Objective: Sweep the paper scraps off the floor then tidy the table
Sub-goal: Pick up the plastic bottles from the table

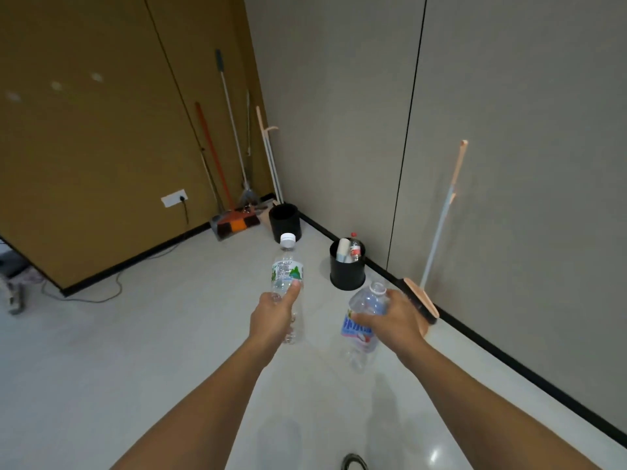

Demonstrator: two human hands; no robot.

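I count two hands, my left hand (273, 313) and my right hand (395, 315), and each grips one clear plastic bottle: a white-capped bottle (287, 266) on the left, a blue-labelled bottle (361, 329) on the right. That makes two bottles in hand. I see two black bins on the floor: a far bin (285, 222) in the corner and a near bin (347, 266) by the wall. Inside the near bin I make out two more containers, one red-capped bottle (354, 247) and one white one (342, 250). In the corner I count roughly five long-handled tools (234, 140); they overlap, so I can't be exact. One more long-handled dustpan (441, 218) leans alone against the right wall. One wall socket (173, 197).
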